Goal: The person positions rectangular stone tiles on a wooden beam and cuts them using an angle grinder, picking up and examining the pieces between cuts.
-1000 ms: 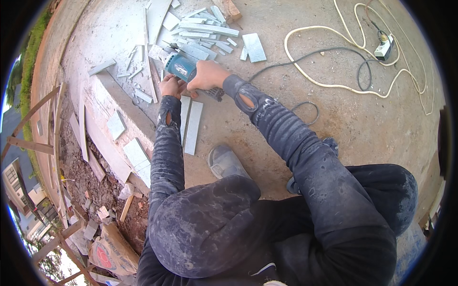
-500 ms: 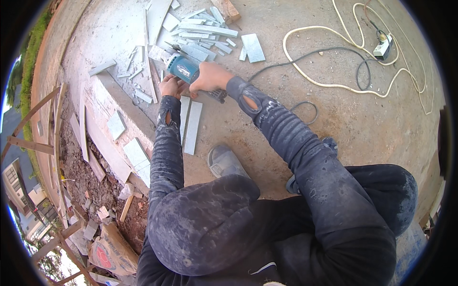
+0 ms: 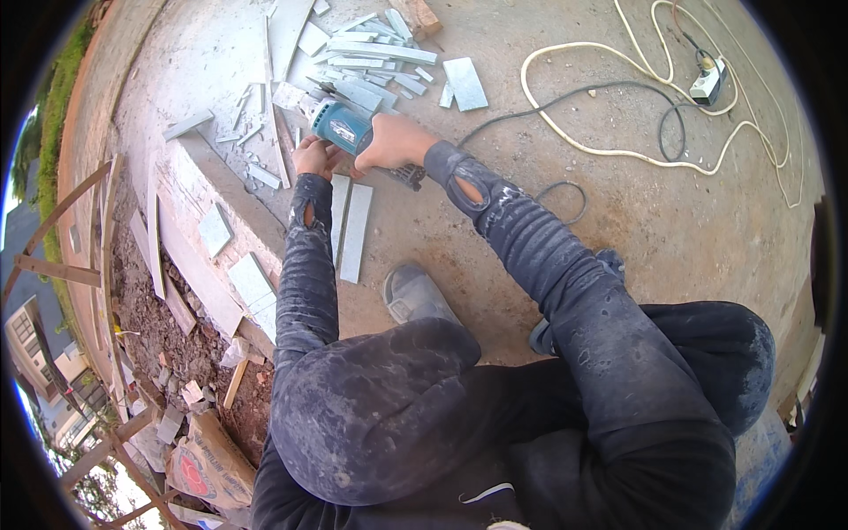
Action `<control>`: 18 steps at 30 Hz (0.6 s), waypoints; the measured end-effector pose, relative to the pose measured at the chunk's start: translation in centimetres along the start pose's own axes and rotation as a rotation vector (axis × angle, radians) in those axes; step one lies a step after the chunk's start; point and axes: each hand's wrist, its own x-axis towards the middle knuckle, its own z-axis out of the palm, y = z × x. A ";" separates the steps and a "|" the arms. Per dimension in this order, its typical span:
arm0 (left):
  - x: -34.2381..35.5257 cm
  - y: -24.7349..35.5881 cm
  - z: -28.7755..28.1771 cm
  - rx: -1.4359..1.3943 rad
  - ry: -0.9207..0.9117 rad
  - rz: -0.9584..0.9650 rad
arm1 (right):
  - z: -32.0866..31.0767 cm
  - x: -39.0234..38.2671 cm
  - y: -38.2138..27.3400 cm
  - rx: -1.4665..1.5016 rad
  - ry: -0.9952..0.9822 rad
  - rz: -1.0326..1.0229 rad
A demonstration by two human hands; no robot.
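My right hand (image 3: 390,143) is wrapped round the body of a teal angle grinder (image 3: 343,126), whose metal guard points to the far left. Beside the grinder's near side, my left hand (image 3: 314,157) has its fingers curled in low; what they grip is hidden. Two long pale grey-green tile strips, a narrower one (image 3: 339,212) and a wider one (image 3: 356,231), lie side by side just below my hands. Past the grinder lies a heap of cut tile strips (image 3: 380,57). Dust coats both my sleeves.
A rectangular tile piece (image 3: 465,84) lies right of the heap, near a wooden block (image 3: 415,18). A white cable (image 3: 609,152) and a dark cord loop toward a socket block (image 3: 708,84). On the left, a concrete ledge (image 3: 181,190) drops to rubble, boards and a paper sack (image 3: 210,464).
The view has shifted very slightly. My hands and the grinder keep nearly the same place and grip, and the tile strips lie as before.
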 end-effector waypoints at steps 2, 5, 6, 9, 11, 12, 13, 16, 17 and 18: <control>-0.2 0.1 0.1 -0.001 -0.010 -0.002 | -0.1 -0.1 0.1 0.003 -0.004 -0.003; -0.5 0.3 0.2 -0.003 -0.003 -0.004 | -0.1 -0.3 0.2 -0.004 0.000 -0.009; -0.6 0.4 0.2 -0.003 0.003 -0.005 | -0.1 -0.4 0.3 -0.009 0.005 -0.011; -0.7 0.3 0.6 0.047 -0.002 -0.022 | -0.4 -1.0 0.4 -0.005 0.003 -0.003; -0.7 0.3 0.5 0.049 0.002 -0.025 | -0.6 -1.4 0.3 -0.003 -0.014 -0.005; -0.7 0.3 0.4 0.050 0.003 -0.027 | -0.7 -1.6 0.3 -0.006 -0.023 -0.009; -0.4 0.2 0.1 0.030 0.001 -0.020 | -0.8 -1.8 0.3 -0.011 -0.032 -0.014; 0.2 -0.2 -0.2 -0.012 -0.003 -0.005 | -0.7 -2.0 0.5 0.012 -0.041 -0.020; 0.2 -0.2 0.0 -0.012 -0.004 -0.005 | -0.7 -2.1 0.7 0.007 -0.032 -0.013; 0.2 -0.3 0.2 -0.013 -0.004 -0.004 | -0.7 -2.2 0.9 0.002 -0.023 -0.006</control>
